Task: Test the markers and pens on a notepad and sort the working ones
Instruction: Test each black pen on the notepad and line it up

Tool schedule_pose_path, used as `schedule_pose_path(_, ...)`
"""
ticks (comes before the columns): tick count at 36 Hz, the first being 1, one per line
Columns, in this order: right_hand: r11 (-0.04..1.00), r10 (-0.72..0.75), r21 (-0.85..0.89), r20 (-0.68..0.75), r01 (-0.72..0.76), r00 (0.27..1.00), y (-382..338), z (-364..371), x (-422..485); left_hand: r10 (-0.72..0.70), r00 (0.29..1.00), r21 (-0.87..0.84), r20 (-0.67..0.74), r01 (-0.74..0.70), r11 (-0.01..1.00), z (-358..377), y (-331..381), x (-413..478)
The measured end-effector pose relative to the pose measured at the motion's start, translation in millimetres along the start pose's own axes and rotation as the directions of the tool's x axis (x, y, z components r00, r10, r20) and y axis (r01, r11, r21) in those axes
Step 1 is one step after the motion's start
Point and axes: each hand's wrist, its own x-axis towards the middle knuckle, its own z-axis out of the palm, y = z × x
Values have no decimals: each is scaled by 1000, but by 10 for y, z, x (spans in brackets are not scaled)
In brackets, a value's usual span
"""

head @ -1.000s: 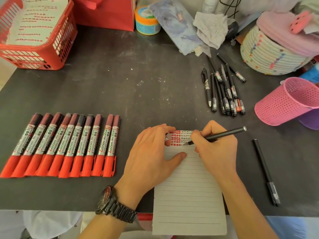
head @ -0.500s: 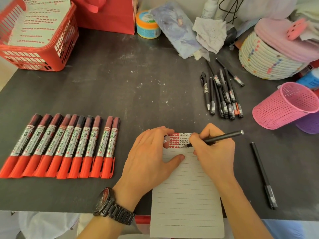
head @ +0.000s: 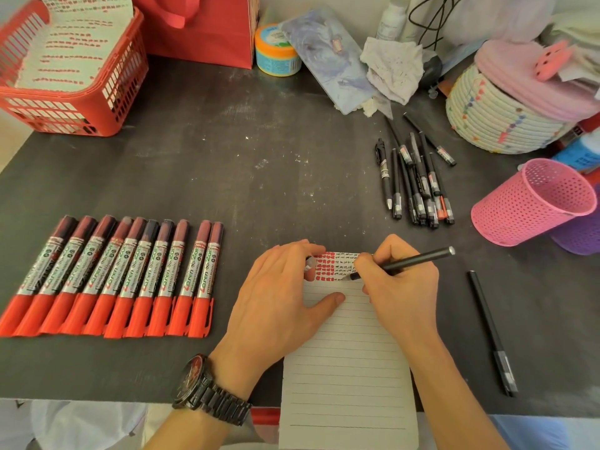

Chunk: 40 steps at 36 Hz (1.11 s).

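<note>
A lined notepad lies at the table's near edge, with rows of red and black test marks across its top. My right hand grips a black pen whose tip touches the paper beside the marks. My left hand rests on the pad's left side, thumb stretched over the paper, its fingertips curled round a small grey pen cap. Several red-capped markers lie side by side in a row to the left. A bundle of black pens lies at the back right.
One black pen lies alone right of the pad. A pink mesh cup lies tipped on its side against a purple one. A red basket with marked paper stands back left, a woven basket back right, a red bag behind.
The pen tip has shifted slightly lower along the rows of black marks. My left hand has stayed put on the pad.
</note>
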Motion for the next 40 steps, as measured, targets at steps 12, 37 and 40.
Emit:
schedule_pose_path(12,969,132,223,-89,-110,987,-64,-64,-15,19,1000,-26,22,-18,1000,13,-25,-17)
schedule_pose_path(37,805,46,573,197,-153,979,-62,-209,57,11,994,-263,-109,-40,964,-27,-101,-11)
schedule_pose_path(40,824,25,550,210,-139,977,-65,-214,54,21,994,-268,-105,-49,962,-40,-100,-21)
